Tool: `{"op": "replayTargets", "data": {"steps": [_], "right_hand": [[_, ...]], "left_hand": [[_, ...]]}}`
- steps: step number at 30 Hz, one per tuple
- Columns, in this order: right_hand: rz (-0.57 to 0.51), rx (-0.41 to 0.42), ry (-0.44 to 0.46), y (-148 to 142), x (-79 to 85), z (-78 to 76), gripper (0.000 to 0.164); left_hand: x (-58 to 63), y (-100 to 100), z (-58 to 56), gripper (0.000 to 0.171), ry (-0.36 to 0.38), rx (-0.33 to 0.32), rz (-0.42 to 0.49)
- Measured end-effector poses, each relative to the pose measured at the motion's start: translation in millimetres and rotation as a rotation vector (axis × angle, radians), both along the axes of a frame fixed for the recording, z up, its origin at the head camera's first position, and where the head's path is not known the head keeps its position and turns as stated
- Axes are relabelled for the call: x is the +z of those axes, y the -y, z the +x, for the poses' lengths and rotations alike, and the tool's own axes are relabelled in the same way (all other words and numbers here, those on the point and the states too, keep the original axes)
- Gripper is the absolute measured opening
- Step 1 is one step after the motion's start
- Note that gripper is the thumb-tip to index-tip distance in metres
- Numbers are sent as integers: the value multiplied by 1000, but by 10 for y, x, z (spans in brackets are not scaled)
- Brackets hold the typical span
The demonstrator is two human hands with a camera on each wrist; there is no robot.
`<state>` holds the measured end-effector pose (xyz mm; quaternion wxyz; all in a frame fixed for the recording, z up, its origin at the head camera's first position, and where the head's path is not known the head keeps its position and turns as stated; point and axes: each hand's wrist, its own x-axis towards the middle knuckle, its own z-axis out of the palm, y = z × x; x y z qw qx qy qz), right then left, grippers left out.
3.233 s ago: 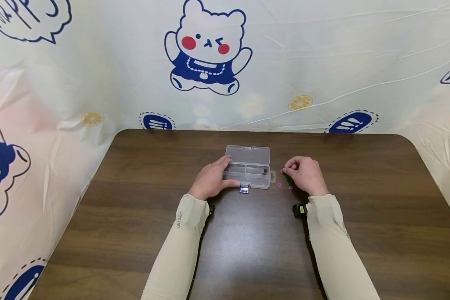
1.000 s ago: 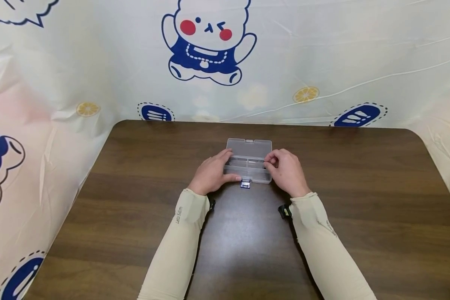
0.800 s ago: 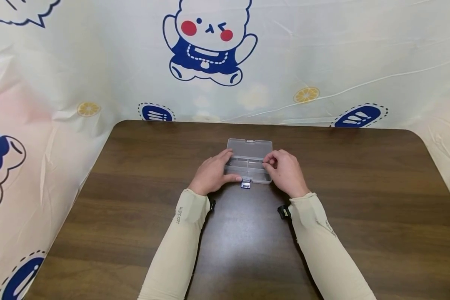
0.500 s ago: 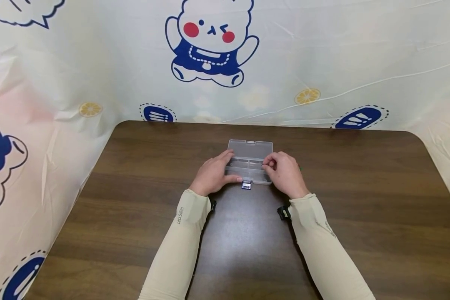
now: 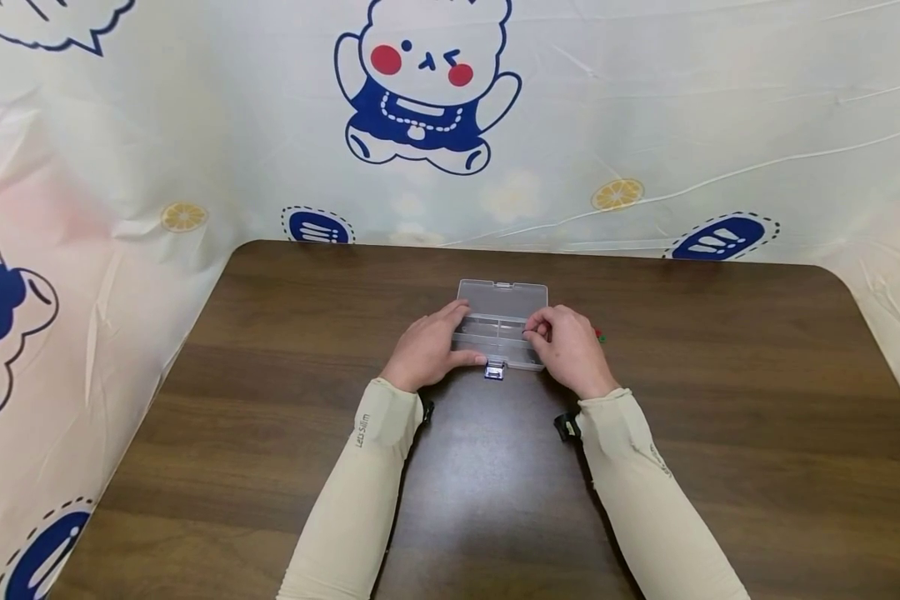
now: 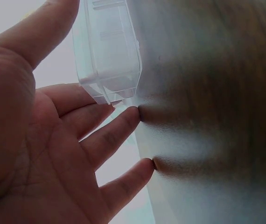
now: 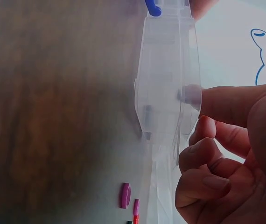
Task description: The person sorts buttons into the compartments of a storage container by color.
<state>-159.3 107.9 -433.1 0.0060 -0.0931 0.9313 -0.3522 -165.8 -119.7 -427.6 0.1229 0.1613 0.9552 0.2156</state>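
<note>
A clear plastic compartment box (image 5: 474,346) lies on the table with its lid (image 5: 501,297) laid back and a blue latch (image 5: 494,370) at its front. My left hand (image 5: 429,346) holds the left end, thumb at the front and fingers at the back; in the left wrist view the box's end (image 6: 107,56) sits between them. My right hand (image 5: 570,346) reaches over the right end, thumb and index fingertips inside a back compartment. Through the cloudy wall in the right wrist view, a small dark piece (image 7: 183,95) shows at the thumb tip. Another dark piece (image 7: 148,114) lies low in the box.
Purple rings (image 7: 125,195) lie on the table right of the box in the right wrist view, with a red piece (image 7: 136,218) beside them. Red and green pieces (image 5: 599,336) peek out past my right hand. A patterned curtain (image 5: 690,125) hangs behind the table.
Since the earliest frame, my right hand has moved left from the small pieces on the table into the box's compartment. Over the last second both hands stay nearly still, with slight right fingertip movement.
</note>
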Motion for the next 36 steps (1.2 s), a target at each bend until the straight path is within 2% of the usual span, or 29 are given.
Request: {"op": "replayTargets", "data": {"steps": [14,26,36], "right_hand": [[-10,7,29,5,4,38,4],[-5,-25,-17,-41,50,35,6],[-22,-49,-18,-164,63,36,8]], "left_hand": [[0,5,29,87,11,2,-3],[35,-6,24,88,13,10,5],[10,19,47,88,1,1,5]]}}
